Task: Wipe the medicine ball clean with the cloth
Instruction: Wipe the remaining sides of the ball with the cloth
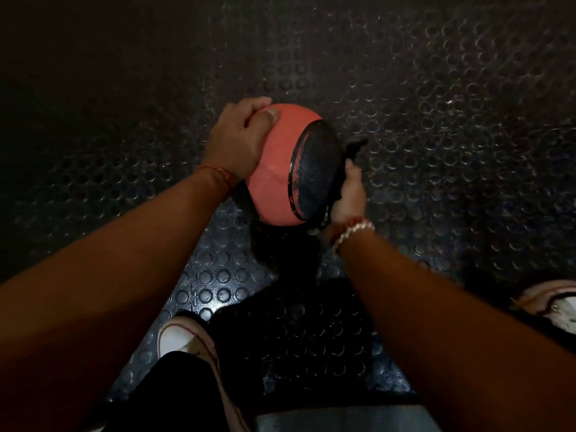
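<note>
Clearly the ball [274,169], red with a black panel, is held in the middle of the view, above the studded floor [436,120]. The left hand [237,141] grips its upper left side, with the thumb laid across the top. The right hand [350,194] is closed around the dark cloth [353,148] and presses it on the ball's right side. A white shoe [184,335] stands below.

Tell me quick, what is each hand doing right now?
Left hand: grips the medicine ball at its top.
Right hand: holds the cloth against the ball's side.
</note>
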Demonstrator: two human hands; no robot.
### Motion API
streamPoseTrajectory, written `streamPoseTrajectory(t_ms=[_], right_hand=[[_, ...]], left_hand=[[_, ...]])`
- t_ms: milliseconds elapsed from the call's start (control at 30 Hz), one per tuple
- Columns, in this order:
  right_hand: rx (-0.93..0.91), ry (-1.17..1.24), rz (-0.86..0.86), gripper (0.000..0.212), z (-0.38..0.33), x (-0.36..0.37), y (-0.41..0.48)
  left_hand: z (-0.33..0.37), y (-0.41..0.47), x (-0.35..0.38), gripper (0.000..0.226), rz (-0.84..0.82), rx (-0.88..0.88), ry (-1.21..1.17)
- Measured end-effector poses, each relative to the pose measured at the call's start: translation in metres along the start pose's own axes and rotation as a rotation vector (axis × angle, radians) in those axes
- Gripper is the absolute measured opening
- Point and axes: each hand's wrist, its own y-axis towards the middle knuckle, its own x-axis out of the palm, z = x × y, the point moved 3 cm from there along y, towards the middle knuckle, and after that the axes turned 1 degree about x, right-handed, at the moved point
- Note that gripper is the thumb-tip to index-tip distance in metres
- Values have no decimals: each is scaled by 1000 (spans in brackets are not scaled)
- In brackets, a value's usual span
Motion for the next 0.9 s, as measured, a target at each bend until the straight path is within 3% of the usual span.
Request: streamPoseTrajectory(t_ms=[133, 200, 267, 467, 533, 600, 767, 833, 900], right_hand=[[-37, -13, 52, 67, 28, 1, -39], [-276, -328, 147, 60, 18, 10, -53], [-518, -663, 108, 60, 7, 20, -69], [-745, -1204, -92, 52, -37, 48, -45], [-737, -1162, -205, 42, -55, 60, -30], [-615, -1073, -278, 21, -66, 69, -13], [-225, -576, -167, 22, -62, 54, 32], [-45, -377, -152, 34, -38, 39, 39], [101, -248, -113, 64, -14, 26, 42]], left_hand=[[5, 12, 4, 38, 10, -19, 55], [7, 17, 5, 41, 14, -39, 70], [5, 18, 1, 36, 9, -49, 100], [-14, 9, -13, 34, 24, -63, 8], [-16, 7, -14, 35, 44, -93, -49], [-14, 6, -13, 35, 54, -96, -78], [-12, 6, -12, 34, 91, -164, -194], [-13, 5, -16, 43, 91, -206, -228], [-18, 4, -21, 59, 88, -294, -340]])
